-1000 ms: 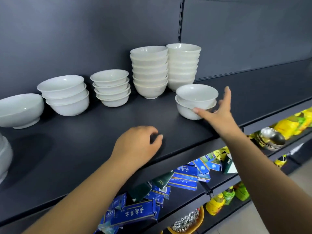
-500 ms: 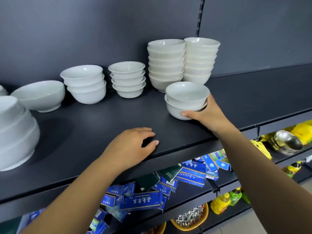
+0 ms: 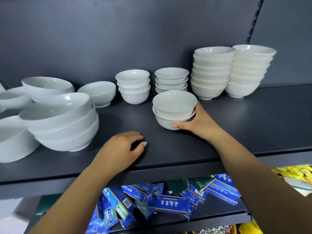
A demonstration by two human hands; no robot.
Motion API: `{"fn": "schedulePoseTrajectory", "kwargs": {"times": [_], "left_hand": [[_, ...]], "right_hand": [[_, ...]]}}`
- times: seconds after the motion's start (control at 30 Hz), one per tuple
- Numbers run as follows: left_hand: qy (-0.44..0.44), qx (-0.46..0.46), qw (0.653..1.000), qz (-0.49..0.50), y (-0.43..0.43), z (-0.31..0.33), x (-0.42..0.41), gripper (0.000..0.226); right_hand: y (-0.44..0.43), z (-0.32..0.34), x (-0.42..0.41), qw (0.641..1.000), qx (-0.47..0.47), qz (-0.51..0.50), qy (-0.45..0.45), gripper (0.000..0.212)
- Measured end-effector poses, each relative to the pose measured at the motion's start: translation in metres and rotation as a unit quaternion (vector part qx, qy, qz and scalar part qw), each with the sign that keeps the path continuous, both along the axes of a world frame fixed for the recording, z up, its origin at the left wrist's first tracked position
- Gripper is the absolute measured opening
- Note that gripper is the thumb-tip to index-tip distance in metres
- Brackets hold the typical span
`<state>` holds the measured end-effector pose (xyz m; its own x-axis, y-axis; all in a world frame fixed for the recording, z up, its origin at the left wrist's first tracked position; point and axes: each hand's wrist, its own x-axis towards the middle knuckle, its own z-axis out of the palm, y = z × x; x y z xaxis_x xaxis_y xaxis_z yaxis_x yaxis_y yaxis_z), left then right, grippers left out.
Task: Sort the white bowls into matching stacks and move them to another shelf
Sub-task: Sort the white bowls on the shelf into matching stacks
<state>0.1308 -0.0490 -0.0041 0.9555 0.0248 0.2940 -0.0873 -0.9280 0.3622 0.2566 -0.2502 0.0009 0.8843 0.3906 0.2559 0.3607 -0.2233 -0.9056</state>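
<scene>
My right hand (image 3: pixel 197 123) grips a pair of nested white bowls (image 3: pixel 173 108) on the dark shelf (image 3: pixel 253 129), thumb along the lower bowl's front and fingers behind it. My left hand (image 3: pixel 125 147) rests on the shelf near its front edge, fingers loosely curled, holding nothing. Behind the pair stand a stack of small shallow bowls (image 3: pixel 171 78), a stack of three small bowls (image 3: pixel 133 86), and two tall stacks (image 3: pixel 211 71) (image 3: pixel 249 70). A single bowl (image 3: pixel 99 93) and a stack of large bowls (image 3: pixel 64 122) stand to the left.
More large white bowls (image 3: pixel 15 135) crowd the shelf's left end. The shelf's right part is bare dark surface. On the shelf below lie several blue boxes (image 3: pixel 167 203) and yellow packets (image 3: pixel 293 174).
My right hand went from reaching with spread fingers to gripping the two nested bowls and slid them leftward toward the small stacks. The view has swung left. My left hand stays put.
</scene>
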Motion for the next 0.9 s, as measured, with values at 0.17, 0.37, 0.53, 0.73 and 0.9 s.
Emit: {"fn": "schedulePoseTrajectory", "kwargs": {"times": [0.17,0.37,0.53,0.73,0.9], "left_hand": [[-0.007,-0.025,1.000,0.013,0.009,-0.009,-0.005,0.042],[-0.027,-0.021,0.999,0.005,0.008,-0.013,-0.006,0.033],[-0.040,-0.152,0.987,0.034,0.012,-0.002,-0.004,0.028],[-0.029,-0.298,0.953,0.041,0.007,0.014,0.006,0.040],[-0.017,-0.380,0.925,-0.022,-0.002,0.016,0.024,0.061]], "right_hand": [[0.012,-0.003,-0.002,1.000,-0.006,0.031,-0.002,0.083],[0.008,-0.003,-0.004,0.998,-0.017,0.065,0.021,0.093],[-0.007,0.013,-0.004,0.988,-0.033,0.129,0.080,0.099],[0.000,0.023,0.002,0.990,-0.015,0.131,0.048,0.080],[0.016,0.015,0.003,0.989,0.020,0.140,0.041,0.068]]}}
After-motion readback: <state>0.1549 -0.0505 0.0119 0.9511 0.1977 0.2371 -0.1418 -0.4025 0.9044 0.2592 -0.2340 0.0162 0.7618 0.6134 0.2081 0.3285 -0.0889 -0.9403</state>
